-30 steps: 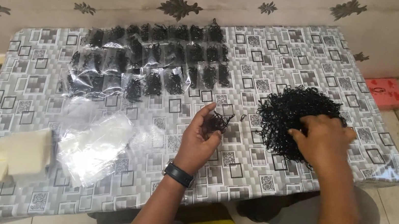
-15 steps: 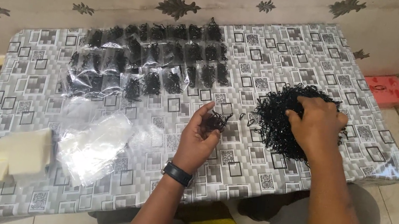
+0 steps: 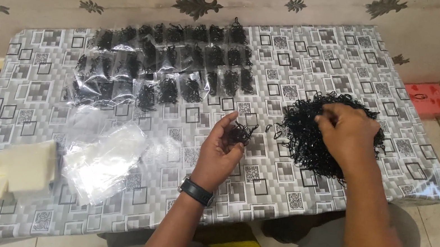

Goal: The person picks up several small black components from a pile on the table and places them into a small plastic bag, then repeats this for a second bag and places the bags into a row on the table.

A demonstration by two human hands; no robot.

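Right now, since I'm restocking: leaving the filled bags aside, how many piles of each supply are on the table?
Heap of loose black bands: 1
Bunch of bands in the left hand: 1
Pile of empty clear bags: 1
White stacks: 2
Total: 5

Left hand (image 3: 220, 153) was palm-up, near middle of table's near edge, fingers loosely curled, thumb and index raised; cupped, partly closed. Left forearm ran up from bottom of view, wrist straight, dark band at wrist. Right hand (image 3: 346, 131) was palm-down toward table's right edge, back of hand to camera, fingers bent downward, fingertips hidden. Right forearm came in from lower right, crossing table's near edge. Hands were well apart.
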